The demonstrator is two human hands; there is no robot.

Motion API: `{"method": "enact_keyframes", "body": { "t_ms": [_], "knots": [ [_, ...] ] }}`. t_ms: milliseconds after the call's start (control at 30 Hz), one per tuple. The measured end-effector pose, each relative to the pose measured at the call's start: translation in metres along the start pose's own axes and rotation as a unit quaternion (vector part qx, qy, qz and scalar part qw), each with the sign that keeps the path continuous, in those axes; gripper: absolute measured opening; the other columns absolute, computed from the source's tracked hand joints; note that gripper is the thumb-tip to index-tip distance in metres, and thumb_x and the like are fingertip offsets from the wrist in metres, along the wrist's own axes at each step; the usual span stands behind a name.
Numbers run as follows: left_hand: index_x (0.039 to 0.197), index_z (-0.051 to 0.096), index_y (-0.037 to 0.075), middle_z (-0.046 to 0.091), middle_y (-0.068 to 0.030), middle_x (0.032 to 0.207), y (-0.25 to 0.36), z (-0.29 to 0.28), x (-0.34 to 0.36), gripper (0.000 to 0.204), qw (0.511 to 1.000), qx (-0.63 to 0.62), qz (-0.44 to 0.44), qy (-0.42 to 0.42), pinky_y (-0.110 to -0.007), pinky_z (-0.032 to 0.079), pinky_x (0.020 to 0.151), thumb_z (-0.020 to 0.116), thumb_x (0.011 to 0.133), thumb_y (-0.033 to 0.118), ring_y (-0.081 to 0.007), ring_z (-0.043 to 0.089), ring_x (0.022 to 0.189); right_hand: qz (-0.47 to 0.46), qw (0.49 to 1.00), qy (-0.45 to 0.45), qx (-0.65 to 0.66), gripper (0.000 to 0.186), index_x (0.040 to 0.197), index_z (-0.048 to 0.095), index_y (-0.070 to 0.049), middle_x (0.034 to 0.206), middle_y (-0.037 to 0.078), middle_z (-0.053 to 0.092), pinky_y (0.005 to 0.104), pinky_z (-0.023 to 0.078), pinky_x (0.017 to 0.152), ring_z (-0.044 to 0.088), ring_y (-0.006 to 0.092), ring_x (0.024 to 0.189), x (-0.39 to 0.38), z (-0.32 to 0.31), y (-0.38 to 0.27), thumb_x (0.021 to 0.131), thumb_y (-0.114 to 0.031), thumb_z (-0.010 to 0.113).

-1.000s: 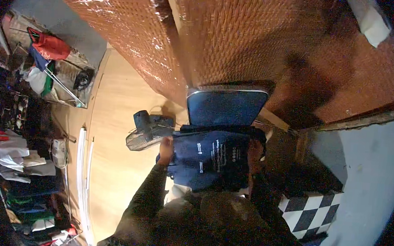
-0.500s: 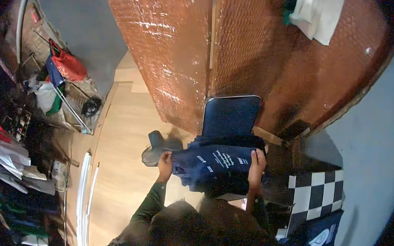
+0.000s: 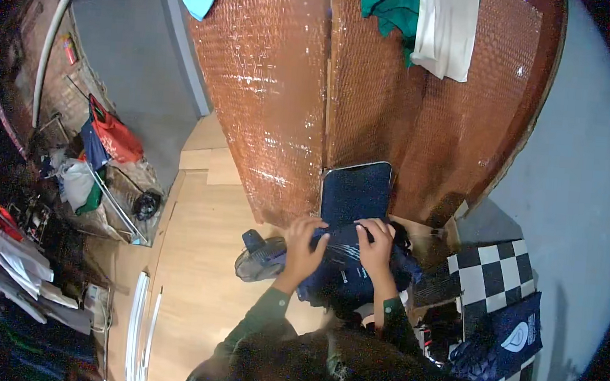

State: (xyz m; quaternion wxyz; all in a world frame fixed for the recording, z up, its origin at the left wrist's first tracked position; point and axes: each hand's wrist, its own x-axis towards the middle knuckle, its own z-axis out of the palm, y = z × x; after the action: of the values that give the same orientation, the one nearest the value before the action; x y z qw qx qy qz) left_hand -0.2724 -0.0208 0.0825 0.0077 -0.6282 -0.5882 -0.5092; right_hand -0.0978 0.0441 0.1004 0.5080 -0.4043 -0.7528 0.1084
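A navy cloth (image 3: 342, 261) with lines of white print lies in front of me, over a dark pile at the chair. My left hand (image 3: 304, 246) has its fingers bent together at the cloth's far left edge. Across from it, my right hand (image 3: 376, 248) pinches the far right edge, fingers curled over the fabric. Both hands are close together near the foot of the dark chair back (image 3: 356, 193), which has a metal frame. Whether the cloth is a shirt or a bag I cannot tell.
A grey fan (image 3: 260, 257) sits on the wooden floor (image 3: 203, 254) to the left. Brown woven panels (image 3: 269, 102) rise ahead, draped with green cloth (image 3: 394, 11) and white cloth (image 3: 446, 37). Checkered cloth (image 3: 495, 277) and a navy printed piece (image 3: 519, 336) lie right.
My hands have come closer together and farther from me, from the cloth's sides to its far edge. The cloth has been lowered and its print has turned. The view has shifted slightly.
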Motion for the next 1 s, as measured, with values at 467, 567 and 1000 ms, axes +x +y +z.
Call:
{"method": "enact_keyframes", "body": {
  "t_ms": [467,567,1000],
  "knots": [
    [0.103,0.061,0.005,0.06,-0.0154,0.109,0.004,0.016,0.03,0.023,0.999,-0.004,0.016,-0.044,-0.043,0.035,0.097,0.066,0.086,0.019,-0.0364,0.053,0.107,-0.011,0.986,-0.03,0.166,0.01,0.094,0.071,-0.002,0.092,0.012,0.068,0.0362,0.049,0.08,0.066,0.0288,0.087,0.052,-0.029,-0.003,0.085,-0.005,0.067],
    [0.102,0.062,0.005,0.061,-0.0153,0.108,-0.006,0.018,0.031,0.023,0.998,0.006,0.003,-0.067,-0.043,0.036,0.096,0.066,0.085,0.02,-0.0366,0.054,0.105,0.011,0.982,-0.007,0.186,0.008,0.092,0.069,0.003,0.091,0.014,0.067,0.0343,0.049,0.081,0.065,0.0258,0.087,0.061,-0.042,0.015,0.087,-0.001,0.065],
    [0.106,0.062,0.005,0.063,-0.0161,0.109,-0.052,-0.008,0.044,0.027,0.994,0.087,-0.027,-0.065,-0.048,0.034,0.104,0.07,0.082,0.016,-0.0366,0.056,0.108,0.152,0.907,0.126,0.371,0.01,0.099,0.069,0.0,0.098,0.004,0.068,0.0271,0.047,0.086,0.061,0.0136,0.092,0.091,-0.058,0.084,0.091,-0.006,0.066]
  ]
}}
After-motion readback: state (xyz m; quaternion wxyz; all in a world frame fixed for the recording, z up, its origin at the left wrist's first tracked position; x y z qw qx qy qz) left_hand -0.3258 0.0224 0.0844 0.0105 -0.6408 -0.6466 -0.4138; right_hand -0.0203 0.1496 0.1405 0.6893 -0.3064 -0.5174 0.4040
